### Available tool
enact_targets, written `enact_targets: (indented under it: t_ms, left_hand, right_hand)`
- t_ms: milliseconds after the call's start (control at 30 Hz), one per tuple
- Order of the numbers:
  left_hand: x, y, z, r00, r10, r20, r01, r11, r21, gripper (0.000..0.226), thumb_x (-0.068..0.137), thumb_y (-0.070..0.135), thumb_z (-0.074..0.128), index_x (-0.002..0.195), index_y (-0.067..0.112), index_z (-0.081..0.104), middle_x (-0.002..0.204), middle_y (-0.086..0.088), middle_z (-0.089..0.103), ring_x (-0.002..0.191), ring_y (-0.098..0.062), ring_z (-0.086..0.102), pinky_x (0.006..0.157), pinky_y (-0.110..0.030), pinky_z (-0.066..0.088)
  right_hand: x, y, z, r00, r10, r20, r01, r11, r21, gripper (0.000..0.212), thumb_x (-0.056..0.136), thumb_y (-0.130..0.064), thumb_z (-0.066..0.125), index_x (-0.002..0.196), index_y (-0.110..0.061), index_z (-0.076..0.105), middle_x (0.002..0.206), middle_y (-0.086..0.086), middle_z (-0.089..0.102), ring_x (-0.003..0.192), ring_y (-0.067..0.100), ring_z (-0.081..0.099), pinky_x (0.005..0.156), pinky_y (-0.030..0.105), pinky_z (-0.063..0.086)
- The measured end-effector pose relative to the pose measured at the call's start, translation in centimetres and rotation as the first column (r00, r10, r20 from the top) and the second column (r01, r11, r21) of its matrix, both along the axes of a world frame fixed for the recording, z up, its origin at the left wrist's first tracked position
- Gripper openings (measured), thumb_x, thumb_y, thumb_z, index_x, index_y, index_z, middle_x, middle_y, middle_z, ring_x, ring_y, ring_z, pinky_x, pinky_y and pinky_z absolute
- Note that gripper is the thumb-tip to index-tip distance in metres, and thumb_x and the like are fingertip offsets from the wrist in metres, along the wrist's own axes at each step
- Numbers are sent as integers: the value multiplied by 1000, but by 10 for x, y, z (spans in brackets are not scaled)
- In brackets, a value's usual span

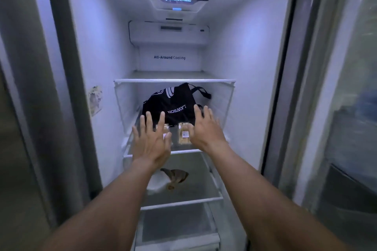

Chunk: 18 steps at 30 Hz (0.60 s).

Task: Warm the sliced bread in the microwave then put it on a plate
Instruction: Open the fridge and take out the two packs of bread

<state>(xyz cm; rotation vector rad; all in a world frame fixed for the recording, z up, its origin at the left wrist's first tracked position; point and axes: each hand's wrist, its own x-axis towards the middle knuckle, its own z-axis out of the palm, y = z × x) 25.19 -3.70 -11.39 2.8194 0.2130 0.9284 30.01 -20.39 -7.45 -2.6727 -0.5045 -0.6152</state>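
Observation:
Two clear packs of sliced bread lie side by side on a glass shelf (183, 151) inside the open fridge. The right pack (184, 133) carries a small white label; the left pack (165, 127) is mostly hidden behind my left hand. My left hand (152, 140) reaches in with fingers spread and straight, in front of the left pack. My right hand (205, 128) is also spread, just right of the labelled pack. Neither hand holds anything.
A black cloth bag (173, 104) with white lettering sits behind the bread on the same shelf. One shelf lower lies a white plastic bag (157, 184) beside something brown (176, 177). The open fridge door (346, 128) stands at the right. The top shelf (174, 80) is bare.

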Motion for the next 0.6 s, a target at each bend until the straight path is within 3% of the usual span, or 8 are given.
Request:
enact_targets:
  t_ms: [200, 333, 500, 600]
  left_hand:
    - [93, 11, -20, 998, 1, -67, -13, 986, -166, 63, 102, 48, 25, 156, 39, -6, 165, -12, -8, 152, -31, -8, 122, -53, 2]
    - [150, 23, -36, 994, 24, -104, -50, 965, -257, 62, 101, 51, 26, 155, 42, -4, 165, -15, -2, 151, -37, 0, 120, -56, 4]
    - [189, 41, -56, 969, 34, -246, -92, 969, -229, 58, 101, 52, 23, 154, 44, 3, 165, -13, 7, 151, -39, 4, 120, -57, 10]
    - [199, 45, -64, 960, 48, -277, -111, 970, -217, 64, 97, 58, 32, 155, 43, 8, 164, -14, 7, 145, -44, 21, 117, -55, 24]
  right_hand:
    - [99, 12, -20, 995, -14, -97, 14, 1000, 7, 70, 102, -38, 40, 160, -15, 8, 164, 22, 10, 152, 36, 9, 121, 53, 15]
    - [152, 22, -41, 990, -36, -135, 41, 999, 29, 69, 100, -40, 42, 159, -16, 13, 161, 23, 18, 148, 38, 20, 117, 53, 27]
    - [192, 44, -66, 945, 1, -328, 17, 998, 52, 68, 103, -43, 40, 160, -32, 5, 163, 25, 7, 140, 45, 36, 113, 52, 35]
    - [209, 55, -75, 925, 43, -378, -15, 997, 76, 67, 102, -52, 37, 159, -37, 6, 161, 28, 13, 132, 46, 46, 107, 49, 42]
